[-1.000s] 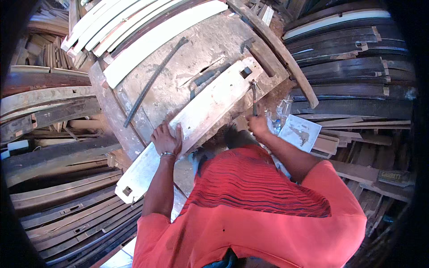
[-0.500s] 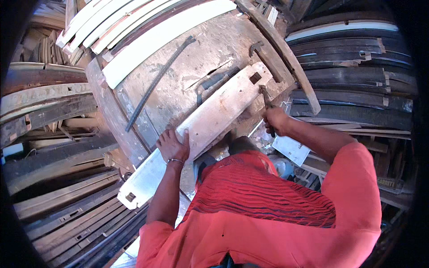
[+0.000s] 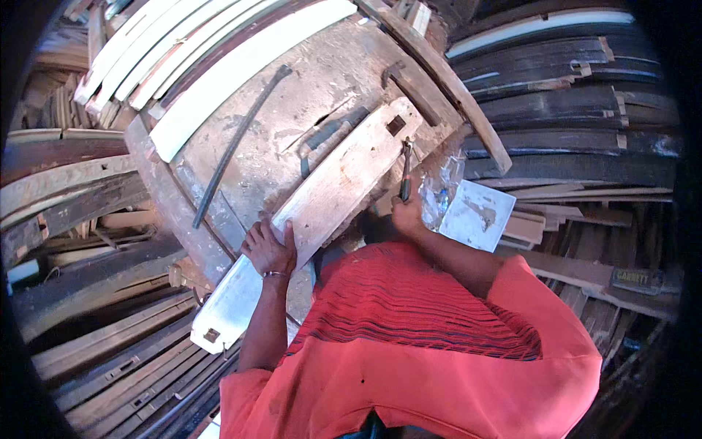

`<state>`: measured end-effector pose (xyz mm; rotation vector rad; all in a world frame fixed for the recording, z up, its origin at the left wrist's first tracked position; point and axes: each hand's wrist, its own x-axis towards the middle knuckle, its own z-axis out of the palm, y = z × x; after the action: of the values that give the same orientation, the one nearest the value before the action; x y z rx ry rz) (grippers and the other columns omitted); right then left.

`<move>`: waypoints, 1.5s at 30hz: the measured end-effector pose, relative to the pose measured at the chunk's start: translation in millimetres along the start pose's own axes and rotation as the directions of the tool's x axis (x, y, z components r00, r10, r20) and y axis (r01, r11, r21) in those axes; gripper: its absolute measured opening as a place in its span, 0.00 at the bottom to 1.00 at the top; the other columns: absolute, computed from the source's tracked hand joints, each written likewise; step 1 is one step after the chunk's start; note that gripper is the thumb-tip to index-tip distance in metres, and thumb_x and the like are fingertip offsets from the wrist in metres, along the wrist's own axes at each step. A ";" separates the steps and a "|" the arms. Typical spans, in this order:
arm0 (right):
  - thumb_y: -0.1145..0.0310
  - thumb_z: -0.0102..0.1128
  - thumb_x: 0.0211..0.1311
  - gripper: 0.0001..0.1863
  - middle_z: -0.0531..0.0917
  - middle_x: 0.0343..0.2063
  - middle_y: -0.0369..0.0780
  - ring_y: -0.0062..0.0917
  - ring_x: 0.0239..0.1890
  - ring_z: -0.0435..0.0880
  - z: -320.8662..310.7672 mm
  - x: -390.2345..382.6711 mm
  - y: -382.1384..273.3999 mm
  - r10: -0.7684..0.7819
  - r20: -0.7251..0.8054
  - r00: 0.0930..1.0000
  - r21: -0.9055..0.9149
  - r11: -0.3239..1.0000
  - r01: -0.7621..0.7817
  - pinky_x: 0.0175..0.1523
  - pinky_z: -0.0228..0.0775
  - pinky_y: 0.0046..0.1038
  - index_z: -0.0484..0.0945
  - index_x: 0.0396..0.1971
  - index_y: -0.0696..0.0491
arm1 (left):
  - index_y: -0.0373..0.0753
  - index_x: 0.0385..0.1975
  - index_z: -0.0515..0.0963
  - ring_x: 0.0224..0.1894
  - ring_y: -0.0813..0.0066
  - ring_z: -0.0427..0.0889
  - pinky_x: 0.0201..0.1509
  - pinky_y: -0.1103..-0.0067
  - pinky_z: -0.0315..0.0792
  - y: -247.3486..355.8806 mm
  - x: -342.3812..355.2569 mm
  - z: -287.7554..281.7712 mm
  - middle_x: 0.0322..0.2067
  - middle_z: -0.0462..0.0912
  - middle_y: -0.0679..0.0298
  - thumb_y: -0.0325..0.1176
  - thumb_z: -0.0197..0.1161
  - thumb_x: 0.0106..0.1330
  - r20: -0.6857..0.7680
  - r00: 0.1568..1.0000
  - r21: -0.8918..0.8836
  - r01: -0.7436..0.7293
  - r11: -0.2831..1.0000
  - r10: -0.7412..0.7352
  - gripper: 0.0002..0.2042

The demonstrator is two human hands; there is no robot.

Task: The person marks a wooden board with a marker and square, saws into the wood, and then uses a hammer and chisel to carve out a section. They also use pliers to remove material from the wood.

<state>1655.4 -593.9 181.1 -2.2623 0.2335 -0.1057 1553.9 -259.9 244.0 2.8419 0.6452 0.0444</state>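
Just right of the right hand gripping a dark tool lies a crumpled clear plastic bag, beside it a flat white square sheet with brown smudges, and farther right a small dark label with yellow lettering.

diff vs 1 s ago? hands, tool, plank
The right hand lifted off the white sheet side and brought its dark tool up onto the pale plank, near the square hole. The left hand stays flat on the plank; plank, bench and black rod unmoved.
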 end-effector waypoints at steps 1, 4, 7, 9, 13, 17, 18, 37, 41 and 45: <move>0.75 0.58 0.61 0.40 0.77 0.41 0.43 0.27 0.36 0.79 -26.2 7.6 -55.3 0.227 0.181 0.957 0.085 0.966 -0.245 0.40 0.76 0.32 0.57 0.75 0.48 | 0.39 0.61 0.73 0.60 0.54 0.71 0.66 0.57 0.58 -4.8 3.0 4.1 0.55 0.76 0.54 0.61 0.55 0.69 -0.013 1.000 -0.021 0.016 1.000 -0.017 0.32; 0.78 0.57 0.62 0.45 0.73 0.27 0.36 0.25 0.25 0.78 -68.7 29.9 -96.7 0.531 0.489 0.692 0.172 0.719 -0.673 0.28 0.74 0.34 0.53 0.76 0.31 | 0.37 0.60 0.73 0.59 0.53 0.71 0.65 0.56 0.58 -5.1 7.6 1.9 0.54 0.76 0.53 0.59 0.54 0.70 0.020 1.000 -0.028 0.004 1.000 -0.004 0.31; 0.75 0.58 0.64 0.32 0.75 0.26 0.37 0.28 0.24 0.78 -96.4 59.0 -147.8 0.595 0.515 0.617 0.133 0.655 -0.744 0.28 0.75 0.38 0.66 0.68 0.43 | 0.36 0.60 0.73 0.58 0.51 0.72 0.65 0.56 0.59 -3.2 1.5 3.2 0.54 0.75 0.51 0.58 0.54 0.71 -0.048 0.999 -0.041 -0.022 0.999 0.020 0.31; 0.67 0.56 0.69 0.13 0.74 0.24 0.38 0.28 0.25 0.78 -102.3 86.6 -141.1 0.678 0.618 0.399 -0.022 0.522 -0.853 0.29 0.75 0.39 0.70 0.50 0.53 | 0.36 0.60 0.73 0.58 0.51 0.72 0.64 0.56 0.59 -0.3 0.0 1.0 0.54 0.75 0.51 0.59 0.55 0.70 -0.065 0.997 -0.032 -0.030 0.999 0.028 0.31; 0.70 0.56 0.66 0.03 0.70 0.18 0.36 0.27 0.17 0.71 -102.1 94.0 -141.9 0.752 0.577 0.319 -0.187 0.502 -0.844 0.22 0.66 0.37 0.72 0.35 0.52 | 0.35 0.62 0.72 0.59 0.52 0.71 0.64 0.57 0.59 1.0 -2.8 0.5 0.54 0.75 0.51 0.60 0.55 0.70 -0.077 0.996 -0.035 -0.041 0.999 0.038 0.34; 0.75 0.54 0.60 0.19 0.69 0.18 0.35 0.24 0.15 0.68 -91.2 59.9 -94.8 0.594 0.478 0.647 -0.132 0.777 -0.615 0.19 0.64 0.34 0.67 0.51 0.51 | 0.36 0.62 0.72 0.60 0.52 0.71 0.65 0.55 0.59 6.6 0.9 -8.7 0.55 0.75 0.51 0.62 0.53 0.70 0.068 0.997 -0.002 0.028 1.000 -0.028 0.34; 0.77 0.53 0.57 0.36 0.69 0.19 0.34 0.22 0.15 0.67 -82.1 48.0 -74.9 0.506 0.382 0.773 -0.162 0.860 -0.483 0.18 0.63 0.32 0.65 0.69 0.50 | 0.37 0.60 0.74 0.61 0.52 0.71 0.66 0.54 0.58 7.0 3.9 -10.1 0.56 0.75 0.51 0.61 0.53 0.70 0.106 0.992 0.012 0.073 0.997 -0.074 0.32; 0.68 0.62 0.57 0.33 0.75 0.32 0.40 0.23 0.32 0.74 -73.3 42.9 -139.3 0.667 0.460 0.586 -0.042 0.675 -0.736 0.28 0.67 0.35 0.66 0.64 0.58 | 0.39 0.61 0.73 0.58 0.55 0.73 0.64 0.55 0.60 -7.0 10.3 4.6 0.54 0.77 0.54 0.61 0.53 0.71 0.012 1.000 -0.001 0.000 1.000 0.000 0.32; 0.71 0.59 0.59 0.25 0.75 0.25 0.37 0.26 0.27 0.75 -56.7 23.2 -113.3 0.523 0.324 0.788 -0.018 0.837 -0.547 0.27 0.67 0.31 0.69 0.58 0.58 | 0.38 0.64 0.71 0.61 0.54 0.72 0.65 0.55 0.60 -6.6 10.1 1.4 0.58 0.76 0.53 0.62 0.50 0.71 0.108 0.994 0.005 0.030 1.000 -0.030 0.34; 0.74 0.56 0.60 0.26 0.77 0.32 0.40 0.29 0.33 0.77 11.8 -0.8 -32.5 -0.037 -0.021 0.999 -0.033 0.999 0.036 0.40 0.72 0.32 0.67 0.60 0.58 | 0.37 0.61 0.73 0.62 0.50 0.71 0.67 0.52 0.58 -2.7 11.1 -4.3 0.56 0.76 0.50 0.62 0.49 0.72 0.136 0.990 -0.048 0.057 0.997 -0.050 0.33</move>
<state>1660.7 -564.4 198.3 -2.2997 0.2071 -0.1464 1562.4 -251.9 247.3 2.7475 0.6797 -0.1361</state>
